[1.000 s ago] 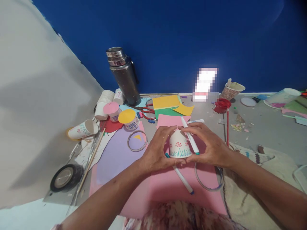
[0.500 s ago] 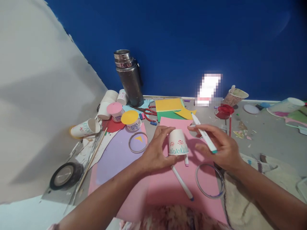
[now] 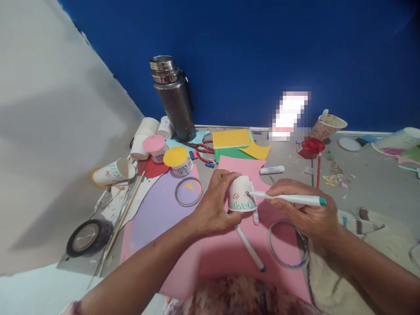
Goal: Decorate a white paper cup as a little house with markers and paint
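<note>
My left hand [image 3: 213, 205] wraps around a small paper cup [image 3: 240, 194], fingers curled over its base and thumb under the rim, so it stays steady while I draw on its side. The cup is upside down and tipped slightly, rim down just above the pink paper sheet [image 3: 229, 258] on the worktop [image 3: 367, 175], its wall turned toward my right hand [image 3: 303, 210]. That hand pinches a white marker [image 3: 285, 198] between thumb and fingers. The marker lies almost level, its long axis running left to right, tip touching the cup's wall beside the red flower marks, teal end pointing right. Two more markers [image 3: 249, 247] lie on the pink sheet under the cup, and a clear tape ring [image 3: 288, 245] sits just beside my right wrist.
</note>
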`<state>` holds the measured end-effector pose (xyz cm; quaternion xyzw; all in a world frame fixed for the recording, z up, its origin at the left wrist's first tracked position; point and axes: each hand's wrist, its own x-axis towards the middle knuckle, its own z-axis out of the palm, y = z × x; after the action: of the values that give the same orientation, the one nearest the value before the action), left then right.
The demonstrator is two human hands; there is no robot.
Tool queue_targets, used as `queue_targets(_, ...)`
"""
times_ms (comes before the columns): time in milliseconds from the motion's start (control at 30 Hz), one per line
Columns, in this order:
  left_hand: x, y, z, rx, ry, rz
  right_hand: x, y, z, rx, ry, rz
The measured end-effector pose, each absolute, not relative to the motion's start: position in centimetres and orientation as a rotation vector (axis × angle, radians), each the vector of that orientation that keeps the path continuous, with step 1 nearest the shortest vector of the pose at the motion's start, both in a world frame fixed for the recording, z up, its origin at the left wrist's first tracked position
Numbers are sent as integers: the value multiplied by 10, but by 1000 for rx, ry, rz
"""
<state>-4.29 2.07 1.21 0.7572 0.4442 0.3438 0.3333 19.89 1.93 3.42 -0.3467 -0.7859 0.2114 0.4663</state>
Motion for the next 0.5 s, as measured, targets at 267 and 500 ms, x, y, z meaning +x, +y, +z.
queue_targets(267, -42, 20, 11, 1969, 1118, 923, 196, 20, 35, -805, -1961, 548)
queue_targets(500, -43, 20, 10, 1973, 1100, 913, 198, 20, 32, -854, -1918, 525)
